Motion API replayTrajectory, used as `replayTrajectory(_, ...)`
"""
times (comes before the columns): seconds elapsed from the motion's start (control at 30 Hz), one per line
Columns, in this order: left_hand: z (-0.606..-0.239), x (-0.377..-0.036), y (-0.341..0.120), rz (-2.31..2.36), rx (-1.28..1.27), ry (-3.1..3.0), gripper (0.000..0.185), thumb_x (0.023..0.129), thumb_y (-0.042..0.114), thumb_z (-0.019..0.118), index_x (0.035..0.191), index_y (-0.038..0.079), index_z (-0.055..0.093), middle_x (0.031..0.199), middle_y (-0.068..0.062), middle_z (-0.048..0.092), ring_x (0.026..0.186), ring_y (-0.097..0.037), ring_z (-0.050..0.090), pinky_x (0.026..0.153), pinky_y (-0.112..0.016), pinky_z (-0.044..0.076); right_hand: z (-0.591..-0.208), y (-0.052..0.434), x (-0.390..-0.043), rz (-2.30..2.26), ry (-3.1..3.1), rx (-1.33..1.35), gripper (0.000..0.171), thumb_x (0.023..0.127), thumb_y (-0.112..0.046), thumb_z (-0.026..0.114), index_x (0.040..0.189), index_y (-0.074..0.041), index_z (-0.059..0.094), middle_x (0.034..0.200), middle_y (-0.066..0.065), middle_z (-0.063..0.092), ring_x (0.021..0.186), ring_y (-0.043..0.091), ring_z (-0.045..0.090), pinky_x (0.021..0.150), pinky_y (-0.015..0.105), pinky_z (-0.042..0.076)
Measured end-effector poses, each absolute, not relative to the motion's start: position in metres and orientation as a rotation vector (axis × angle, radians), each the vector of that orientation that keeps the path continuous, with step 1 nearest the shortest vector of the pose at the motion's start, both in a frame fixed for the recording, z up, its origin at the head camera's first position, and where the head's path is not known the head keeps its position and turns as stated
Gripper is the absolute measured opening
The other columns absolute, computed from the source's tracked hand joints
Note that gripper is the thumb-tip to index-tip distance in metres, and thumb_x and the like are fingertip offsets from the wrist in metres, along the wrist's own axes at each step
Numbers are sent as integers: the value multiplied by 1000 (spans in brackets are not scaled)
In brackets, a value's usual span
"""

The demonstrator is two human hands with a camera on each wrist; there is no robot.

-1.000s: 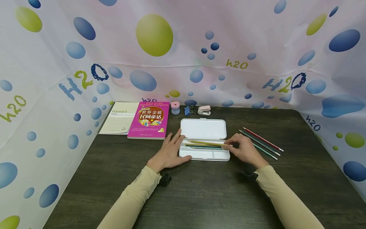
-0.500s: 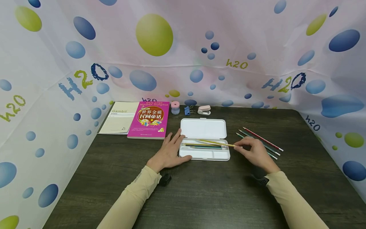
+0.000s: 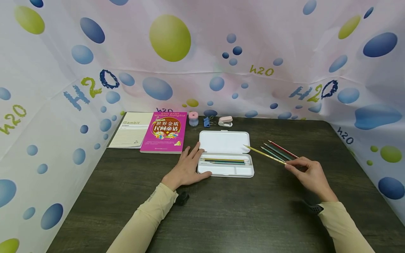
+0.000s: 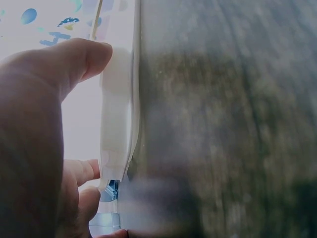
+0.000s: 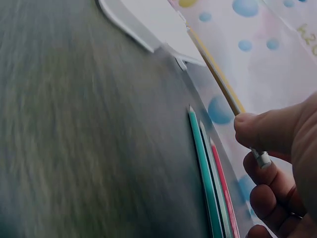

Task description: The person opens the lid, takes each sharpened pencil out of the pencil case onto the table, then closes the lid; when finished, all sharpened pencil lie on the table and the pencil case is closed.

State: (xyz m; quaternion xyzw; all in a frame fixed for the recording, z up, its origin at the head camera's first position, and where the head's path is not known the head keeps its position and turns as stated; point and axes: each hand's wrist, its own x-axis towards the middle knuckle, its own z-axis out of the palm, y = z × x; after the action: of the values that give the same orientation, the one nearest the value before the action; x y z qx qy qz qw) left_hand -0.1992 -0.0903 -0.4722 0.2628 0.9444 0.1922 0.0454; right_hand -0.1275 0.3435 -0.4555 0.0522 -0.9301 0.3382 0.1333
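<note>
My right hand [image 3: 311,175] pinches a yellow pencil [image 3: 264,153] near its back end, between thumb and fingers. Its tip points left, over the right side of a white pencil case [image 3: 224,142] that lies with its lid folded back. The right wrist view shows the silvery end of this pencil [image 5: 218,74] just past my thumb. Several pencils [image 3: 224,160] lie in the case's rear compartment. My left hand [image 3: 186,167] rests at the case's left end, fingers extended and spread, thumb [image 4: 94,54] against the front edge.
Loose green pencils [image 5: 203,163] and a red pencil [image 3: 283,149] lie right of the case, below my right hand. A pink book [image 3: 164,140] overlaps a notebook [image 3: 129,130] at back left. Behind the case stand a pink-lidded jar [image 3: 193,119], blue binder clips [image 3: 207,122] and a small stapler [image 3: 225,121].
My right hand has drawn the yellow pencil out of the case and carried it rightward, close to the loose pencils. The left hand has stayed at the case.
</note>
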Motion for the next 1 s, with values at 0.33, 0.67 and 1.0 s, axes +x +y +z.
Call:
replayTrajectory(0.33, -473, -200, -90, 584, 798, 2890, 93, 86, 69, 60, 155, 15, 31, 167, -7, 7, 147, -48, 13, 118, -60, 13, -466, 367, -110, 878, -2691, 31, 12, 90, -19, 76, 95, -9, 79, 90, 6, 70, 70, 1, 53, 57, 18, 42)
replayTrajectory(0.67, -473, -200, -91, 597, 799, 2895, 92, 86, 69, 60, 155, 15, 32, 167, -8, 8, 147, -49, 12, 118, -60, 13, -472, 371, -110, 671, -2687, 126, 7, 81, -8, 82, 87, -6, 80, 82, 4, 68, 76, 15, 55, 67, 32, 41)
replayTrajectory(1.0, -473, -198, -90, 597, 804, 2894, 93, 86, 69, 60, 155, 15, 32, 167, -8, 8, 147, -49, 12, 118, -60, 13, -472, 369, -110, 591, -2720, 199, 7, 79, -4, 80, 85, -1, 78, 81, 8, 65, 77, 29, 53, 67, 44, 40)
